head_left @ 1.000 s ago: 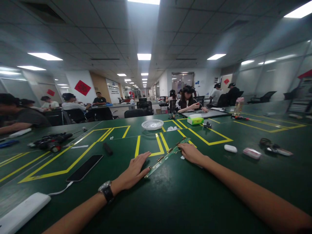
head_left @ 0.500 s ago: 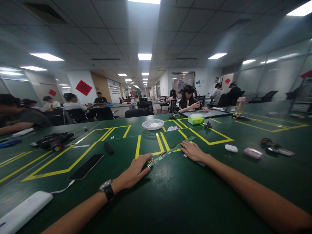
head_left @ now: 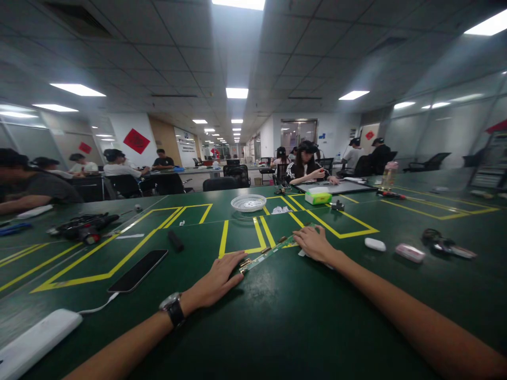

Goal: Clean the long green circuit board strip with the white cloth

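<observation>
A long, narrow green circuit board [head_left: 273, 252] with several gold-coloured parts along its far edge lies slantwise in front of me on the green table. My left hand [head_left: 216, 279], wearing a watch [head_left: 172, 310], holds its near left end between the thumb and the outstretched fingers. At the far right end, my right hand [head_left: 315, 245] has bent fingers closed over the board, hiding part of it. A scrap of white material [head_left: 302, 253] shows partly under my right hand.
Beyond the board stand a white plastic basket [head_left: 249, 203] and a green tissue pack [head_left: 318, 197]. To the left lie a phone [head_left: 138, 271], a white power bank [head_left: 41, 343] and a black stick-like object [head_left: 176, 240]. A white case [head_left: 375, 244] and pink case [head_left: 410, 252] lie right. A co-worker sits opposite.
My right hand's fingers have gone from lying flatter on the board's end to arched around it. My left hand and the board have barely moved; the view has shifted slightly.
</observation>
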### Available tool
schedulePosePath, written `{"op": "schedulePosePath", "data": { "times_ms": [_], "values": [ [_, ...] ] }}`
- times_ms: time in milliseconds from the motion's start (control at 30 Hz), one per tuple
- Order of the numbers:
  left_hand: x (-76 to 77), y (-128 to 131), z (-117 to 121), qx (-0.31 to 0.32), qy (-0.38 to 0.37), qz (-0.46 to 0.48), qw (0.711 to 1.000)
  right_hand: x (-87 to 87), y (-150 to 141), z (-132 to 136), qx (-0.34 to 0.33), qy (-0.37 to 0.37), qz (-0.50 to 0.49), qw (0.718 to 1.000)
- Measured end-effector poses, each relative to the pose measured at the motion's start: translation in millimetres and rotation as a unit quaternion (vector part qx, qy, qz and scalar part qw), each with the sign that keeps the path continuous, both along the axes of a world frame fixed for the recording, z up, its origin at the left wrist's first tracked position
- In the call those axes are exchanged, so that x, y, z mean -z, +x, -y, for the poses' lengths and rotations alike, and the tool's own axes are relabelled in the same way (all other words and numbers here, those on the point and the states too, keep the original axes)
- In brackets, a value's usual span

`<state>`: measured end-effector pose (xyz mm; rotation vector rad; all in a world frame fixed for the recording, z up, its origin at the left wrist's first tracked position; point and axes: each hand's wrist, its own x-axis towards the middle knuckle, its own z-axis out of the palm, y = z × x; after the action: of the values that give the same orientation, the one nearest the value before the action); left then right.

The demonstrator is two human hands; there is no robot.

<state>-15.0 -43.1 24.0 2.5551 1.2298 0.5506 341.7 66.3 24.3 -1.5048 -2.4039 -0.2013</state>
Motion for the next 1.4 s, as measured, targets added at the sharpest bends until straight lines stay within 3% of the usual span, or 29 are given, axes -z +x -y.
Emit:
{"op": "schedulePosePath", "data": {
  "times_ms": [233,333,533,700,800,900,1000,1167,1400],
  "values": [
    [-3.3,1,2,-0.009,-0.016,0.005,1.000,-0.4,-17,13,-0.073,-0.042,0.012,0.996],
    [-0.8,1,0,-0.014,-0.015,0.000,1.000,-5.9,-36,32,-0.148,-0.053,-0.008,0.987],
    [8.1,-2,-6,0.001,0.016,-0.005,1.000,-17.7,-80,89,-0.364,-0.104,-0.029,0.925],
    [5.6,-1,-4,0.024,0.020,-0.061,0.998,-22.1,-94,110,-0.447,-0.100,-0.010,0.889],
    [3.8,-1,-4,0.026,0.016,-0.078,0.997,-23.6,-83,96,-0.416,-0.058,-0.011,0.907],
    [2.9,-2,-3,0.026,0.019,-0.069,0.997,-23.6,-57,68,-0.290,0.003,-0.032,0.957],
    [1.4,-1,-2,0.022,0.015,-0.062,0.998,-19.9,-26,41,-0.208,0.013,-0.024,0.978],
    [-0.5,-2,-1,0.025,0.007,-0.060,0.998,-12.7,-6,32,-0.231,-0.043,0.019,0.972],
    [1.6,-2,-2,0.023,0.007,-0.076,0.997,-18.5,-50,75,-0.325,-0.068,-0.006,0.943]
  ]
}}
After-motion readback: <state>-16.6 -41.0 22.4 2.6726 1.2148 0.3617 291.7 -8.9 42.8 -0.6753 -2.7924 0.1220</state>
